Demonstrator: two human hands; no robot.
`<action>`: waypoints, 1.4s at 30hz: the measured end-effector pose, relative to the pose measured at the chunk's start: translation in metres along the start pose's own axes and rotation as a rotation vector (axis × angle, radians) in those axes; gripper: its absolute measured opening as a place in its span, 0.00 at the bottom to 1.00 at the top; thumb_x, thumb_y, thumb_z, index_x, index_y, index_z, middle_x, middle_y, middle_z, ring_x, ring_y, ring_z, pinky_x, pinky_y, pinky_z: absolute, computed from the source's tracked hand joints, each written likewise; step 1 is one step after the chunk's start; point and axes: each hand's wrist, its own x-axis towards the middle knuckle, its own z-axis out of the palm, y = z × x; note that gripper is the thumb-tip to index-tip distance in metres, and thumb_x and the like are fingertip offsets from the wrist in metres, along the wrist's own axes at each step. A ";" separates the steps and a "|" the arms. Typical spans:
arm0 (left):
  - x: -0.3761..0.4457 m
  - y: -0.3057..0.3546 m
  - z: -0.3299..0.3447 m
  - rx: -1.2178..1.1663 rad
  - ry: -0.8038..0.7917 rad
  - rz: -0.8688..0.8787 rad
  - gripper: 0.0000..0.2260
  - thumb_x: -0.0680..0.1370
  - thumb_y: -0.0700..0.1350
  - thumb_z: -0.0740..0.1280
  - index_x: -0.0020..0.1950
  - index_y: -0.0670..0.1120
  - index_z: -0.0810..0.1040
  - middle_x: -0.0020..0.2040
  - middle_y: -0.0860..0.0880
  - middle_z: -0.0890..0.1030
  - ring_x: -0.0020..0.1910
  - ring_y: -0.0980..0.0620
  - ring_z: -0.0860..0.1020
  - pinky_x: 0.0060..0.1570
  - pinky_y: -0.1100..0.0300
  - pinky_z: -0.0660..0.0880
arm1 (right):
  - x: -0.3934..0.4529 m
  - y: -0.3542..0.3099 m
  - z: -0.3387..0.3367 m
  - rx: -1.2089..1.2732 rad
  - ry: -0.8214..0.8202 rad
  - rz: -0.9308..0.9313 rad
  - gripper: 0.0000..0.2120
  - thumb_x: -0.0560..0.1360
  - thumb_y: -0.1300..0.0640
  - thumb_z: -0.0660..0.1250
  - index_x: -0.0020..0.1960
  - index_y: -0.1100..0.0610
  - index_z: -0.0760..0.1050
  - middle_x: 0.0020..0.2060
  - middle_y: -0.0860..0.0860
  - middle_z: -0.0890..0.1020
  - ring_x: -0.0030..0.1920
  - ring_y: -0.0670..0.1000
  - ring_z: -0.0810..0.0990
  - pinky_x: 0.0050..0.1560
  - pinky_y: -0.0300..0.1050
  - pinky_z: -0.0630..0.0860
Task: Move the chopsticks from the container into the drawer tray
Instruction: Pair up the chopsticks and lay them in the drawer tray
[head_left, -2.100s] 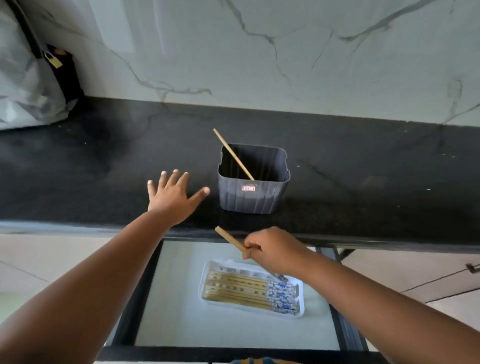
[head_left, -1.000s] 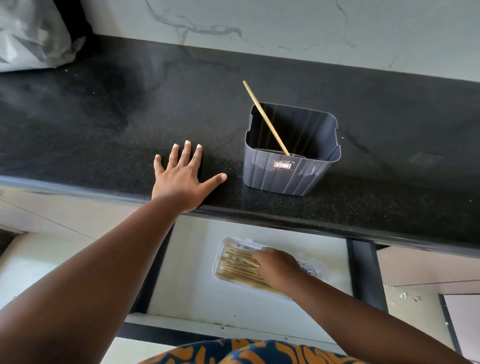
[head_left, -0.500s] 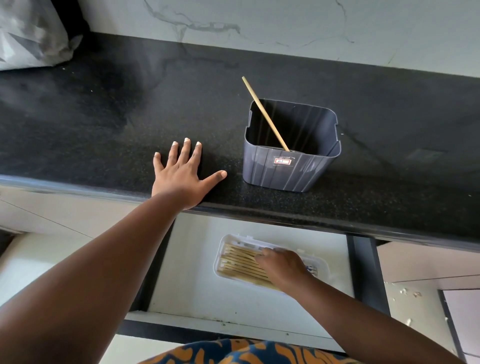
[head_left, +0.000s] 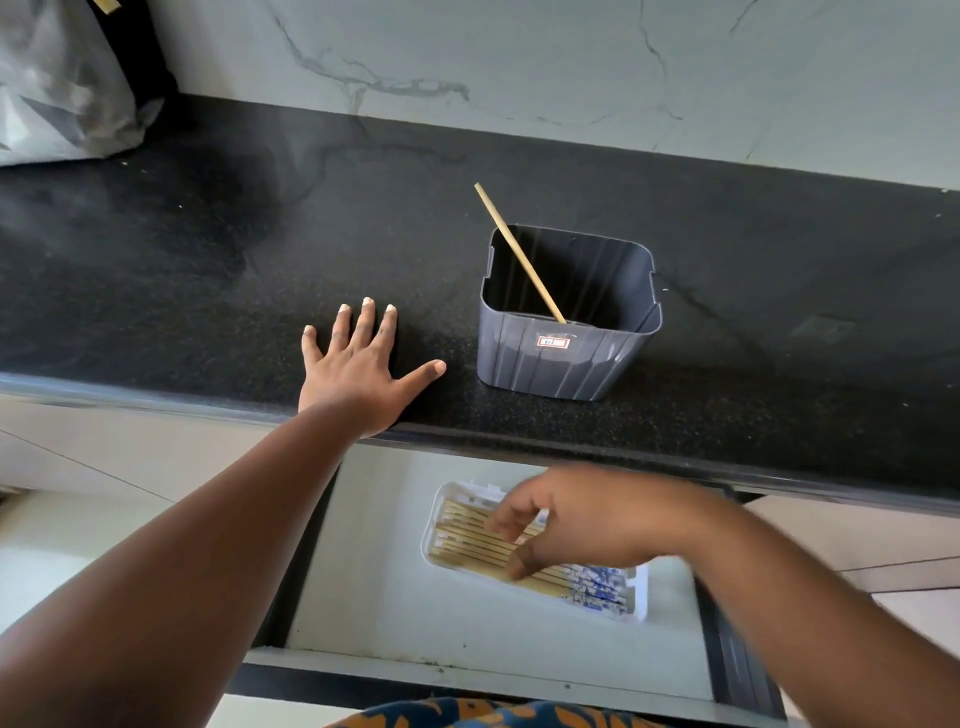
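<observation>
A dark grey square container (head_left: 566, 358) stands on the black countertop (head_left: 208, 260). One bamboo chopstick (head_left: 519, 253) leans in it, its top sticking out to the upper left. Below the counter edge a drawer (head_left: 467, 634) stands pulled out. A white tray (head_left: 434, 525) in it holds several chopsticks (head_left: 467, 540) lying side by side, their blue-patterned ends to the right. My right hand (head_left: 582, 519) hovers over the tray, blurred, with loosely curled fingers and nothing in it. My left hand (head_left: 358, 364) rests flat on the countertop, left of the container.
A grey plastic bag (head_left: 57, 88) sits at the back left corner of the counter against the marble wall. The drawer's dark side rails (head_left: 737, 670) frame its pale floor. Patterned cloth (head_left: 467, 714) shows at the bottom edge.
My right hand has lifted off the chopsticks in the tray and now hovers above them, with empty fingers. The earlier carried chopstick lies in the tray. My left hand has stayed put.
</observation>
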 end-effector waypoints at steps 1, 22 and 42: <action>0.000 0.000 0.000 0.002 0.001 0.000 0.44 0.70 0.77 0.42 0.80 0.53 0.45 0.80 0.51 0.44 0.79 0.49 0.40 0.74 0.40 0.39 | -0.018 -0.012 -0.015 0.107 -0.001 -0.073 0.17 0.73 0.51 0.73 0.61 0.43 0.77 0.54 0.40 0.82 0.50 0.40 0.81 0.55 0.38 0.76; 0.001 0.000 0.000 0.018 0.004 0.018 0.45 0.70 0.77 0.39 0.80 0.52 0.43 0.80 0.50 0.43 0.78 0.48 0.39 0.75 0.43 0.39 | 0.063 -0.015 -0.138 -0.052 0.779 0.231 0.10 0.74 0.50 0.72 0.45 0.58 0.83 0.33 0.55 0.82 0.30 0.53 0.79 0.38 0.47 0.78; 0.001 -0.001 0.000 -0.005 0.014 0.012 0.47 0.68 0.77 0.39 0.80 0.51 0.45 0.80 0.50 0.44 0.79 0.48 0.41 0.75 0.44 0.40 | -0.100 -0.065 -0.111 0.541 0.935 -0.607 0.11 0.74 0.66 0.71 0.54 0.54 0.81 0.42 0.55 0.85 0.41 0.51 0.85 0.44 0.46 0.83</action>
